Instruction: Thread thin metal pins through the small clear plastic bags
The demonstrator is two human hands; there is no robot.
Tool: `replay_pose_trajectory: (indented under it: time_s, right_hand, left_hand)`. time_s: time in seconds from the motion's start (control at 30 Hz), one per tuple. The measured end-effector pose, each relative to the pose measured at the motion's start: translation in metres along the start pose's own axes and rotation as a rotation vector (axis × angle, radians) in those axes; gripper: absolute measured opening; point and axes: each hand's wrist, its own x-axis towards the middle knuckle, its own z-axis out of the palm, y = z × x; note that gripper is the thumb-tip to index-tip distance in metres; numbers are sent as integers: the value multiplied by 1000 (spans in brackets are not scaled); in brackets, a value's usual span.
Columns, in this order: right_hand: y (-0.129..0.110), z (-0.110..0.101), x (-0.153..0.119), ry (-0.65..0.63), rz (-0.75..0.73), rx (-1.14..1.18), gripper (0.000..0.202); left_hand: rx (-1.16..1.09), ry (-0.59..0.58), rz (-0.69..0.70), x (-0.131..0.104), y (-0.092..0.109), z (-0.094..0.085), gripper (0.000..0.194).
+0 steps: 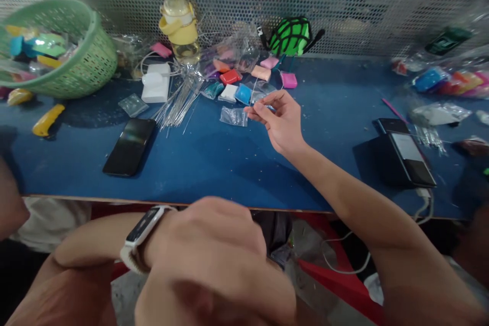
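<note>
The right hand [280, 121] reaches out over the blue worktop [214, 163], its thumb and forefinger pinched on a thin metal pin [255, 92] that stands nearly upright, its long axis running away from the person toward the mesh wall behind. The left hand [214, 260] hangs close to the camera, below the near edge of the worktop, curled into a loose fist; whether anything lies inside it cannot be told. A white wrist band [143, 234] sits on that arm.

Taking the pinched pin as the landmark: a small clear bag [234, 116] lies just to its left on the worktop, the right hand plainly the nearer one to it. Beyond the pin lies a cluster of coloured clay blocks [244, 84]. Further left a loose bundle of pins [178, 102] fans out, and left of that a dark phone [130, 146] lies flat. Well to the right a second phone [410, 159] rests on a stand. Bare blue surface lies open between the pin and the near edge.
</note>
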Motion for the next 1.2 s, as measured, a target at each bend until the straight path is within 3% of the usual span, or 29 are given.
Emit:
replay_pose_trajectory:
  time_s: [0.07, 0.17, 0.27, 0.33, 0.47, 0.73, 1.2]
  right_hand:
    - [0, -1, 1, 11, 4, -11, 64]
    - [1, -1, 1, 43, 9, -48, 67]
    - [2, 1, -2, 74, 30, -48, 68]
    - [3, 3, -5, 78, 59, -22, 66]
    - [3, 8, -13, 63, 112, 22, 60]
    - [-3, 11, -20, 11, 177, 45, 60]
    - [-11, 17, -26, 19, 105, 49, 62]
  left_hand:
    - [137, 145, -4, 23, -28, 3, 10]
    - [452, 219, 230, 45, -99, 18, 18]
    - [599, 179, 153, 43, -164, 38, 22]
    - [552, 151, 93, 33, -186, 47, 22]
    - [439, 120, -10, 17, -191, 54, 20]
    - [335, 130, -79, 14, -194, 50, 16]
    - [399, 173, -69, 13, -196, 50, 19]
